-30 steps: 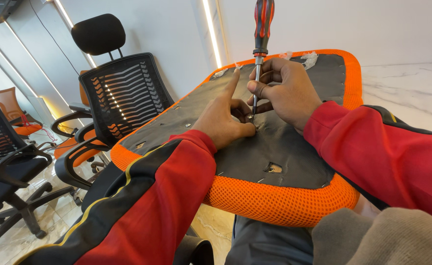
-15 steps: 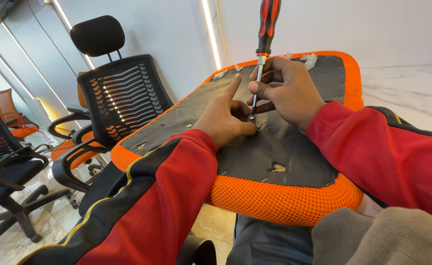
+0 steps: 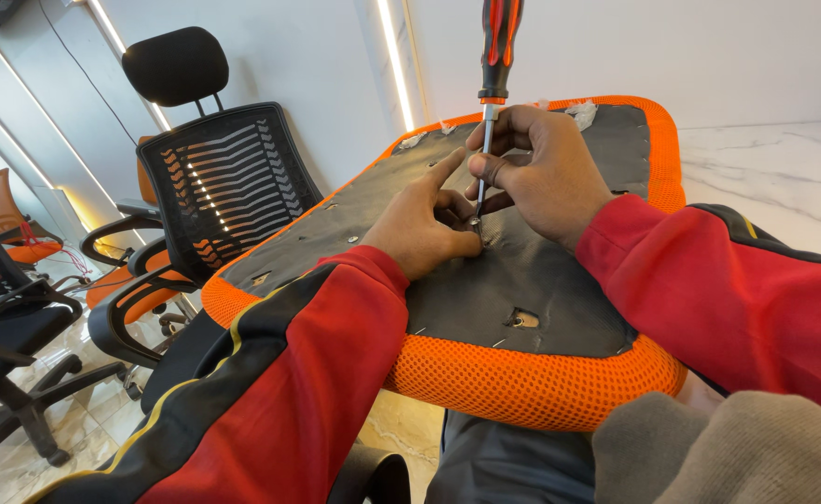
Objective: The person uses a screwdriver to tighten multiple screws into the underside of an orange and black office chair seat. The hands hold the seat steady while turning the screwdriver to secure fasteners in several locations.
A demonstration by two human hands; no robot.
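An upturned chair seat (image 3: 560,373) with orange mesh edging and a black underside lies in front of me. A red and black screwdriver (image 3: 496,56) stands upright on the black underside near the middle. My right hand (image 3: 546,173) pinches its metal shaft low down. My left hand (image 3: 424,229) rests on the underside beside the tip, index finger stretched out along the fabric. Whatever is under the tip is hidden by my fingers. Both arms wear red sleeves with black panels.
A black mesh office chair (image 3: 214,187) with headrest stands to the left, close to the seat's edge. More chairs, black (image 3: 0,317) and orange (image 3: 4,219), stand further left on the tiled floor. A white marble tabletop (image 3: 774,173) lies at the right. Holes (image 3: 522,319) show in the underside.
The view has drifted slightly; the screwdriver and both hands stay at the same spot on the seat, with small finger shifts around the shaft.
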